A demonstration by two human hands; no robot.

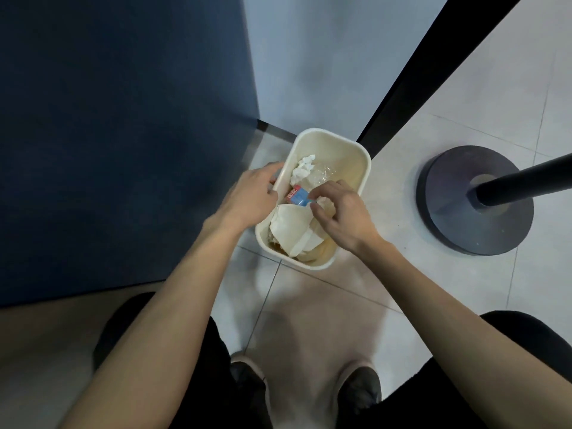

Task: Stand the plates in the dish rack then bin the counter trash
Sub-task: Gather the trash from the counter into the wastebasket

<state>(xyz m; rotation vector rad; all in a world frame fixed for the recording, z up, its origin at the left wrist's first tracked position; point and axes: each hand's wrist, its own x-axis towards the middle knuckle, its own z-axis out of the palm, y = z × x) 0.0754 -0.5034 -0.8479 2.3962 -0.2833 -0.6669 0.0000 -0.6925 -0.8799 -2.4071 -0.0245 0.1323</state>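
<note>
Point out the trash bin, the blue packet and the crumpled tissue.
trash bin [346, 159]: head view, bare inner wall, far right.
blue packet [297, 196]: head view, middle of its printed face.
crumpled tissue [305, 168]: head view, centre of the wad.

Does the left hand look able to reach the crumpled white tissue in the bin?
Probably yes: the left hand grips the bin by its rim just beside the tissue, and nothing lies over it.
</note>
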